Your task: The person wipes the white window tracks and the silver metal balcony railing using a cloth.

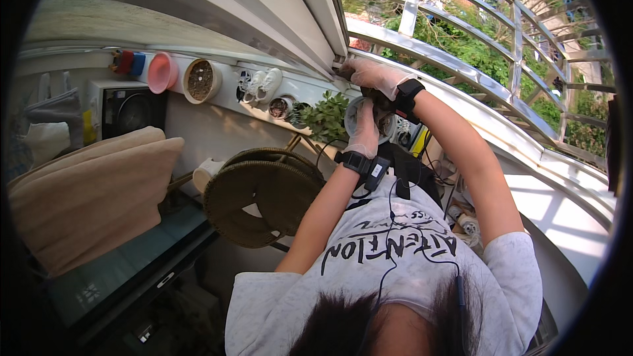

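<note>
Both hands wear thin clear plastic gloves. My left hand [366, 121] reaches down into a white basin [352, 113] at the end of the ledge; its fingertips are hidden, and what it touches inside cannot be made out. Above and to the right, my right hand [373, 73] is at the window frame's corner, its fingers near a dark object [345, 72] that may be in its grasp. Black straps with small devices circle both wrists. A leafy green potted plant [327, 114] stands directly left of the basin.
Along the white ledge are small pots, white sneakers [269, 84], a soil-filled pot [202, 80] and a pink basin [162, 72]. A round woven stool [262, 198] and a beige cloth [94, 198] lie left of me. Metal window bars [514, 49] run along the right.
</note>
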Action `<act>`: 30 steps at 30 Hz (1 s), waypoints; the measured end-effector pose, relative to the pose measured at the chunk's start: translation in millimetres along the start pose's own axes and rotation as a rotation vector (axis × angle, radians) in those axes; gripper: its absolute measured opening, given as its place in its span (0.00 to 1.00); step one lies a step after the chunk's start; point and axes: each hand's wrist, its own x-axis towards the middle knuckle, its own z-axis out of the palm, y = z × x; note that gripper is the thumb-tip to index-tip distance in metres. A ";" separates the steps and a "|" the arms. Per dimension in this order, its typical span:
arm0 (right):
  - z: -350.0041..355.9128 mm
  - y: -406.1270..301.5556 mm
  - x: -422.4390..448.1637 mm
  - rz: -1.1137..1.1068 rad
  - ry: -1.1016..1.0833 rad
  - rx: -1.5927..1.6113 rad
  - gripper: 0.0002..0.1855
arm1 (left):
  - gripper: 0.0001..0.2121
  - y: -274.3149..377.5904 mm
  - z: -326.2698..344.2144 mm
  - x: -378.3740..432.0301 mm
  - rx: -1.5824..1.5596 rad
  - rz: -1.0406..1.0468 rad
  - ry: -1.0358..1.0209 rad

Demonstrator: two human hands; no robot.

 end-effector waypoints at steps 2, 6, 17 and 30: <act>-6.1 -21.6 -4.9 0.102 0.016 0.006 0.22 | 0.24 40.0 1.0 -10.8 -0.045 0.000 0.094; -16.2 -40.2 -28.0 0.053 0.060 0.153 0.23 | 0.14 145.4 23.3 -33.1 -0.592 -0.302 0.235; 44.4 1.5 -117.5 -0.101 0.602 0.200 0.50 | 0.28 140.4 31.8 -21.7 -0.927 -0.461 0.099; 26.4 15.7 -103.6 -0.025 0.660 0.224 0.33 | 0.18 150.7 2.2 -15.2 -0.109 -0.401 -0.088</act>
